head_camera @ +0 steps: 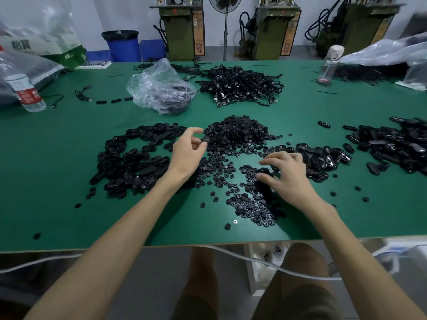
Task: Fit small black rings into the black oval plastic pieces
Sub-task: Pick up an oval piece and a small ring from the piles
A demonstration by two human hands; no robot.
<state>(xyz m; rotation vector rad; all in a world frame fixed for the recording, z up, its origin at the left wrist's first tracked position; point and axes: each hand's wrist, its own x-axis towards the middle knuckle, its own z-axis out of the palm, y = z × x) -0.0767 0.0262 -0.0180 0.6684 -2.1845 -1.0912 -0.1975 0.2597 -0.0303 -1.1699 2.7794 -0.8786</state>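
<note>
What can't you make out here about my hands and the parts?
1. Head view: the black part pinched by the left hand is too small and blurred to show whether a ring sits in it.
2. Head view: whether the right hand holds a ring; its own bent fingers hide it.
3. Head view: the plastic bag: contents blurred by crinkled film.

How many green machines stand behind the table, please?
3: the left machine beside the fan, the middle machine right of it, the right machine farther right. Others may be hidden.
</note>
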